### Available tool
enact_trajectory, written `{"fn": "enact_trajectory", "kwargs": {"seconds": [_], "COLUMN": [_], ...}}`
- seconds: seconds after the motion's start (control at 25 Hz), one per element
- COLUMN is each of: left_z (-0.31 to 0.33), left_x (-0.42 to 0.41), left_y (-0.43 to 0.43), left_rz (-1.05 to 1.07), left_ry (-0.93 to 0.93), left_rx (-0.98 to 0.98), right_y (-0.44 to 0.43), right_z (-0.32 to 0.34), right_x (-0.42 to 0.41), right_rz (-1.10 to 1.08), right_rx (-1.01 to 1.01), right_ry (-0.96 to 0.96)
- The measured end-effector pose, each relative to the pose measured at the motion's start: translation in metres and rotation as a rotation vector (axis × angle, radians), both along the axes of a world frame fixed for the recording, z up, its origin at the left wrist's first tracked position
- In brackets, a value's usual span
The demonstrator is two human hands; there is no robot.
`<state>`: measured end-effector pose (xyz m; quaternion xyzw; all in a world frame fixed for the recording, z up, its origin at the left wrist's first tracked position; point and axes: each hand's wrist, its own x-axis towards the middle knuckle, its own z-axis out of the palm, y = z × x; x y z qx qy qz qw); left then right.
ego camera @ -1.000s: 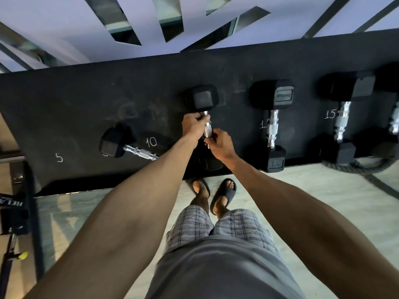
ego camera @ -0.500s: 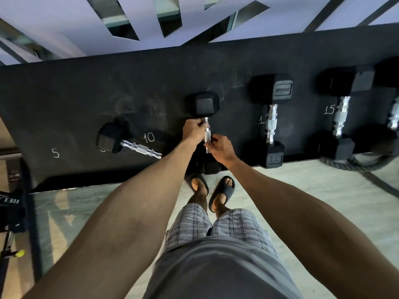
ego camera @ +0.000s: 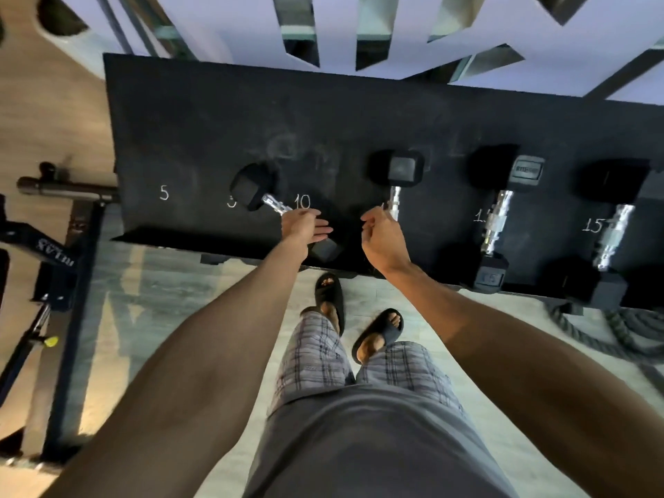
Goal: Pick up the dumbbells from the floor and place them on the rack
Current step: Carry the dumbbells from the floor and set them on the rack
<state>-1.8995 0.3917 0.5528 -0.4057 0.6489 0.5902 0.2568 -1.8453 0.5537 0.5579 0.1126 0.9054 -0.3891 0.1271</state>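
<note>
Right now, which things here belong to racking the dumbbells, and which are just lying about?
Job: black slanted rack; four black hex-ended, chrome-handled dumbbells on it; left hand; right hand.

Lying about: thick dark rope; black metal stand.

The person wears a plain grey shirt (ego camera: 377, 447) over light plaid shorts (ego camera: 323, 357). Both arms are bare to the hands. Black open-toed slippers (ego camera: 379, 332) are on the feet.

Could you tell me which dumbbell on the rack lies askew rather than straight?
The leftmost dumbbell, beside the chalked "10" under the left hand; the others point straight back.
</note>
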Motion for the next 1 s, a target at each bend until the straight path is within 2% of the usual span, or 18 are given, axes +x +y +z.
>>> {"fn": "enact_trajectory", "kwargs": {"seconds": [0.2,0.28,0.48,0.68,0.84,1.0], "left_z": [-0.018,-0.022,-0.029,-0.041,-0.037,-0.023], "left_x": [-0.002,-0.009,-0.036,-0.042,-0.057,-0.088], "left_y": [-0.070,-0.084,-0.089,-0.083,-0.075,-0.065], "left_rz": [0.269,0.319,0.338,0.409,0.275,-0.062], "left_ry": [-0.055,-0.072,-0.108,-0.105,-0.055,0.070], "left_rx": [-0.040,0.053,0.338,0.381,0.271,0.118], "right_y": [-0.067,-0.089,-0.118,-0.122,-0.124,-0.136], "right_z": [-0.008,-0.014,-0.032,-0.043,-0.042,-0.034], "right_x": [-0.027,-0.039,-0.055,-0.055,-0.056,-0.065], "right_rz": [0.225,0.291,0.309,0.254,0.152,-0.056], "right_rx": [0.095,0.179,0.334,0.336,0.253,0.132], "right_ry": [-0.005,-0.065,-0.225,-0.273,-0.269,-0.278]}}
